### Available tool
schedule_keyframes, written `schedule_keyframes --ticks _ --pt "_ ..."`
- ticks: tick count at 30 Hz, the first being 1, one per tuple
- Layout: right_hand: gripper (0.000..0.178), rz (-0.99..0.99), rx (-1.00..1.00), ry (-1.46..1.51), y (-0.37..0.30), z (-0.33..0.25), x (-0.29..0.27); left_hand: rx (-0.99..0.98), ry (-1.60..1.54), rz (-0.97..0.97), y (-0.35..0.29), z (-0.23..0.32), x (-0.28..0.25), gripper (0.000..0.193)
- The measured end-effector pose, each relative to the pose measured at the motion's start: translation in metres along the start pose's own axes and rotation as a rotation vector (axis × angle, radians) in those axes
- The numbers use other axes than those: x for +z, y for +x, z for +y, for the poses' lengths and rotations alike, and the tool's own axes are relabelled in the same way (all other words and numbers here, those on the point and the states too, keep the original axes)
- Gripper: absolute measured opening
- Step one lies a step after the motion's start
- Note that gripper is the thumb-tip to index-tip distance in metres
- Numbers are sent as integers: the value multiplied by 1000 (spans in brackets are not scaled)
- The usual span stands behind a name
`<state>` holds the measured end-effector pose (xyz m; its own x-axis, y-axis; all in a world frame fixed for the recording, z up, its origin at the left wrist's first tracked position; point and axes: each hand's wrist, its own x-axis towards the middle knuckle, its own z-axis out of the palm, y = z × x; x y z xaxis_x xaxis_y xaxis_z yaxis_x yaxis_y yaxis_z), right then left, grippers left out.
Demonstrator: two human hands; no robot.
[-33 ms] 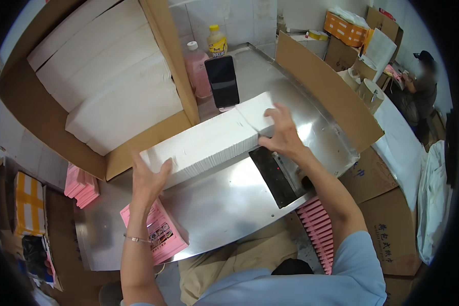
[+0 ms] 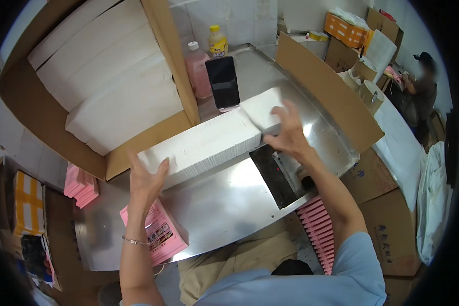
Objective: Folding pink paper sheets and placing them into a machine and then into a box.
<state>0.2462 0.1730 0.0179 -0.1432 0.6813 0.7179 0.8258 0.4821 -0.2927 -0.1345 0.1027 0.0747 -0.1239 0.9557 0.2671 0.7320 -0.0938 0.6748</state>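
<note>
A long row of white folded paper napkins lies slantwise across the metal table, with its cut edges facing me. My left hand grips its left end, thumb on the near side and fingers round the end. At the right, a shorter block of napkins is split from the row by a thin dark gap and tilts slightly. My right hand holds that block's outer end between curled fingers and thumb; part of the grip is blurred. Beneath my left forearm lies a pink printed packet stack.
An open carton of white napkin stacks stands at the back left. Behind the row are a phone, a pink bottle and a yellow-capped bottle. A dark slot sits in the metal table. Another person sits far right.
My right hand has shifted slightly right with the end block, and the gap beside the row looks wider. My left hand has moved slightly left.
</note>
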Motion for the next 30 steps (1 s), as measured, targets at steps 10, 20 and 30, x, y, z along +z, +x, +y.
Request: schedule_keyframes --ticks 10,20,30 --pt "39 -123 -359 -241 -2 27 -14 -167 66 -80 11 -11 -9 107" --pt "47 -473 585 82 25 -14 16 -182 -92 -55 10 -30 -10 88" --pt "70 -256 -76 223 0 -89 43 -206 119 -182 17 -1 12 100"
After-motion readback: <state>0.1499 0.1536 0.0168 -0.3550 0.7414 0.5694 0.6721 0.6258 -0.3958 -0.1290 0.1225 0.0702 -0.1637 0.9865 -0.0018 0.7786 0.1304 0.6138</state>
